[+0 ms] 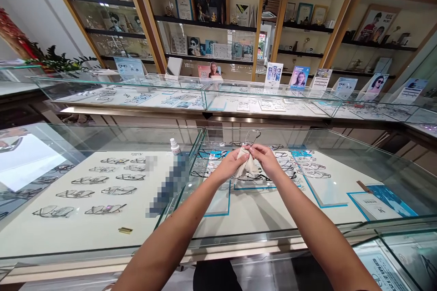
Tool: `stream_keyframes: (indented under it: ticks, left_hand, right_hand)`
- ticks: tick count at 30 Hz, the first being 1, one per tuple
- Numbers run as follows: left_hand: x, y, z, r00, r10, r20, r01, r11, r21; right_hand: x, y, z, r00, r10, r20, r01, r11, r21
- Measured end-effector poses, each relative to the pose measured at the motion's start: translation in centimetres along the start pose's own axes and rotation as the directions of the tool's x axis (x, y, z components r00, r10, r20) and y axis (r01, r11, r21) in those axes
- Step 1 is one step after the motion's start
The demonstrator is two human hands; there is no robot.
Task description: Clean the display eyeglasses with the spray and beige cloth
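Where the two hands meet: pale cream, soft fabric cloth [248, 168], bunched at the fingertips, folds hanging below.
Wire piece: thin, curved length like an eyeglass temple [258, 134], sticking up just beyond the fingertips; what it joins is hidden by fingers and cloth.
Left hand [232, 163]: narrow, thumb and fingers pinching the cloth.
Right hand [265, 158]: fingers curled in, fingertips together on the cloth's upper part, nearly meeting the left; cannot tell how much of the wire piece sits in the grip.
Below both hands: glass-topped display counter with white base [280, 223]; on that base, dark and clear-framed eyeglasses [291, 175] plus white boards with blue edges [216, 213].
Left of left hand: small white plastic bottle [175, 147], upright; farther left, two columns of folded thin-framed eyeglasses [80, 181]; nearer the body, small gold-coloured bar [125, 230].
Right of right hand: white card with barcode [373, 204], blue-edged, well apart.
Beyond both hands: long glass case with metallic front edge [136, 111], then wood-framed wall shelves with dark boards [205, 23].
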State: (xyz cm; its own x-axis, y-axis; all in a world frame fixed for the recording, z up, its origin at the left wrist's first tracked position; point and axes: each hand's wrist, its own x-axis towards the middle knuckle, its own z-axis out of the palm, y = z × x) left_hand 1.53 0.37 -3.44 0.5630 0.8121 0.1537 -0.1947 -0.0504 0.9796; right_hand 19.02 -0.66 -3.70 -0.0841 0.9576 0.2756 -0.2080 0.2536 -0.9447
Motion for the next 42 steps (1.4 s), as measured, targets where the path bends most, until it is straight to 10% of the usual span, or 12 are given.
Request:
stream_keyframes:
  ticks: [12,20,26,31,42]
  left_hand:
    - [0.0,-0.6,-0.5,0.999,-0.003,0.044,0.005,0.999,-0.043]
    - [0.2,-0.5,0.5,0.988,0.093,-0.126,-0.092,0.996,0.016]
    - [-0.1,-0.5,0.1,1.000,0.005,0.026,-0.004,0.999,-0.046]
    - [0.2,-0.9,0.7,0.971,0.082,-0.225,-0.076,0.996,0.037]
    - [0.5,-1.3,-0.3,0.933,0.077,-0.352,-0.060,0.997,0.058]
  right_hand:
    - [0.2,-0.1,0.3,1.000,0.022,-0.004,-0.021,0.998,0.064]
    - [-0.1,-0.6,0.6,0.997,-0.074,0.028,0.073,0.997,0.015]
    - [0.0,-0.5,0.7,0.999,0.021,-0.046,-0.019,0.999,0.047]
    - [-0.2,-0.4,1.7,0.998,-0.052,-0.024,0.052,0.999,0.013]
    - [0.3,-3.1,-1.3,0.972,-0.138,-0.189,0.152,0.986,0.061]
